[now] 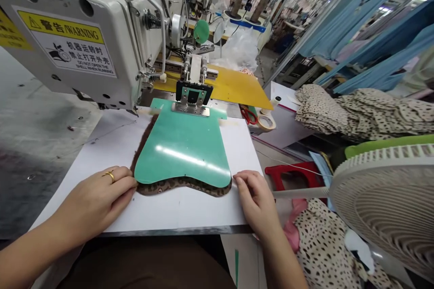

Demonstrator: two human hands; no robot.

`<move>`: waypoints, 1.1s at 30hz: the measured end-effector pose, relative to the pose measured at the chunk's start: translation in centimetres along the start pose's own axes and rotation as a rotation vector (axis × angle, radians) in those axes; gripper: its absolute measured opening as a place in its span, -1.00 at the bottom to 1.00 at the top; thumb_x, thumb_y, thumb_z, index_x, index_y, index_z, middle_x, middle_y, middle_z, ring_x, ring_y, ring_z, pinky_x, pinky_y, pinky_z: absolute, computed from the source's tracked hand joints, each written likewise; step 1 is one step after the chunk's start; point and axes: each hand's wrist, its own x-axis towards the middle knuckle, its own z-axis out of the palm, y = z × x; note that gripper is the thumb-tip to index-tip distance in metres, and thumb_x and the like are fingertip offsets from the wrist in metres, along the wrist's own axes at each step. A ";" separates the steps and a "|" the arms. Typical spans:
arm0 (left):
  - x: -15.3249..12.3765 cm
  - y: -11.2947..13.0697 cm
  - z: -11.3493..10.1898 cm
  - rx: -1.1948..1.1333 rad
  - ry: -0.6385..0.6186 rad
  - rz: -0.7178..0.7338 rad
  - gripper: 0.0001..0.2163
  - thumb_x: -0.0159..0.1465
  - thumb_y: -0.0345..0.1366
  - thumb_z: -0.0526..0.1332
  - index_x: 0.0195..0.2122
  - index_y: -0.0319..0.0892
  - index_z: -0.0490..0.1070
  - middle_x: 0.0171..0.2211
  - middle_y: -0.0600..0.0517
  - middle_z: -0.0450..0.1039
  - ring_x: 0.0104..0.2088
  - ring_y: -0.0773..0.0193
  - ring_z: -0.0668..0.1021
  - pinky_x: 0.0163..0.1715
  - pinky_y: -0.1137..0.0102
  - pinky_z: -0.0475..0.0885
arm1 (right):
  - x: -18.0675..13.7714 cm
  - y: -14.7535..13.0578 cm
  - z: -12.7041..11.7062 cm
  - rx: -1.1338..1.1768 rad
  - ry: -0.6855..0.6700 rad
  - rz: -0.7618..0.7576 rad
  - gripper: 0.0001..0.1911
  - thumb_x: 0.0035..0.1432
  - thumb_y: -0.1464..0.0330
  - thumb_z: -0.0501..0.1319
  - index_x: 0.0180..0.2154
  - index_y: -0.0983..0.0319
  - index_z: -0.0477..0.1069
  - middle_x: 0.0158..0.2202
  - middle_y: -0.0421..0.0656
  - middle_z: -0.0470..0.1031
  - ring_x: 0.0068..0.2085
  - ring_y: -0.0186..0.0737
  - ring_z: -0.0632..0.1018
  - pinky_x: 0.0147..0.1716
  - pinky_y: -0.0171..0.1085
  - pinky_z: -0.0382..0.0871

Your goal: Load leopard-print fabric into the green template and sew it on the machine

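A green template plate (185,149) lies on the white work surface under the clamp of a sewing machine (149,22). Below it is a brown patterned fabric piece (169,186), whose dark edge shows along the left side and front of the plate. My left hand (105,194), with a ring on one finger, has its curled fingers closed at the fabric's front left corner. At the front right corner, my right hand (255,196) pinches the fabric's edge between thumb and forefinger. The plate hides most of the fabric.
Red-handled scissors (249,115) and a tape roll (266,122) lie right of the work surface. A fan (383,198) stands close on the right. Spotted fabric stacks (366,110) lie behind it. A yellow plate (237,86) sits behind the metal clamp (193,97).
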 end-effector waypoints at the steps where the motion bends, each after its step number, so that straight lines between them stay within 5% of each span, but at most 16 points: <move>1: 0.0 0.1 -0.1 -0.013 -0.001 -0.017 -0.84 0.39 -0.34 0.06 -0.24 -0.10 0.44 -0.26 0.05 0.48 -0.27 0.25 0.55 -0.25 0.34 0.36 | -0.1 -0.1 0.0 -0.014 0.001 0.002 -0.80 0.32 0.21 0.14 -0.28 0.13 0.48 -0.22 -0.11 0.49 -0.14 -0.08 0.49 -0.13 -0.12 0.35; 9: 0.0 0.2 -0.6 -0.033 -0.005 -0.080 -0.86 0.40 -0.24 0.08 -0.19 -0.06 0.43 -0.22 0.11 0.54 -0.26 0.29 0.57 -0.25 0.38 0.35 | 0.2 -1.4 0.5 -0.106 0.009 0.081 -0.81 0.15 0.26 0.17 -0.50 0.14 0.37 -0.38 -0.15 0.41 -0.28 -0.12 0.43 -0.25 -0.14 0.28; 24: -0.6 -0.3 -0.7 0.042 0.060 -0.026 -0.88 0.40 -0.30 0.08 -0.12 -0.08 0.40 -0.17 0.13 0.56 -0.26 0.33 0.60 -0.19 0.41 0.37 | -0.2 -1.7 0.3 -0.006 -0.025 0.156 -0.84 0.09 0.20 0.24 -0.43 0.11 0.50 -0.30 -0.13 0.47 -0.17 -0.03 0.47 -0.11 -0.04 0.30; 33: -0.3 -0.2 -0.9 0.374 0.096 0.127 -0.82 0.40 -0.40 0.04 -0.20 -0.15 0.44 -0.27 0.08 0.54 -0.30 0.26 0.58 -0.41 0.37 0.26 | -0.2 -1.7 0.6 -0.033 -0.019 0.120 -0.83 0.10 0.24 0.20 -0.48 0.11 0.49 -0.31 -0.13 0.49 -0.20 -0.05 0.47 -0.11 -0.03 0.28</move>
